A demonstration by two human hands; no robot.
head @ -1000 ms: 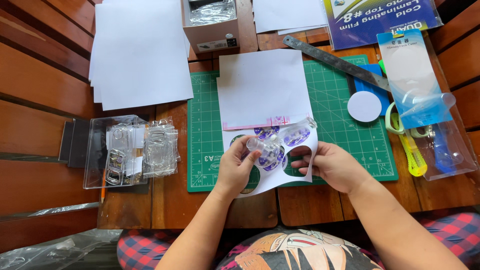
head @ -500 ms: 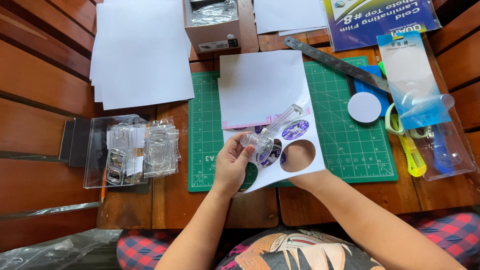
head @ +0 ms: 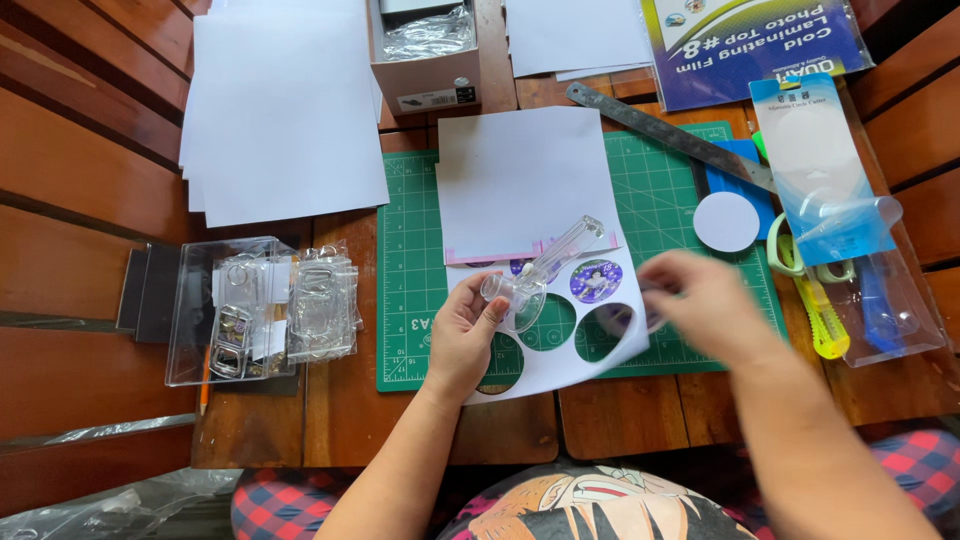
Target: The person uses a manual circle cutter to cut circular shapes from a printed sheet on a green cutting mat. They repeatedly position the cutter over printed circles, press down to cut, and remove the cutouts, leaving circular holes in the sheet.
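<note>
The person's left hand [head: 462, 335] is pinching a clear plastic bottle-opener keychain shell [head: 540, 268] by its round head, thumb and fingertips closing on the disc end while the long handle is angling up and to the right, clear of the paper. It is hovering just over the white sheet with round cut-outs [head: 560, 335], which is lying on the near part of the green cutting mat [head: 410, 290].

The right hand [head: 700, 305] is blurring across the right side of that sheet; I cannot tell whether its fingers are spread or closing on anything, though something small and round seems to be sitting near its fingertips.

To my eye the shell is looking light, rigid and slick, the kind of moulded acrylic that scratches and could crack if squeezed hard. The rim of the round head is looking like the safest hold, since the faces would smudge.

The sheet is looking thin and floppy, weakened by its holes; one printed purple circle [head: 596, 281] is remaining in it, beside the shell.

Further left, a clear tray of more plastic shells [head: 262, 308] is resting on the wooden table [head: 90, 200]. To the right are lying a white disc [head: 726, 221], a steel ruler [head: 665, 135] and a yellow-green circle cutter [head: 805, 300].
</note>
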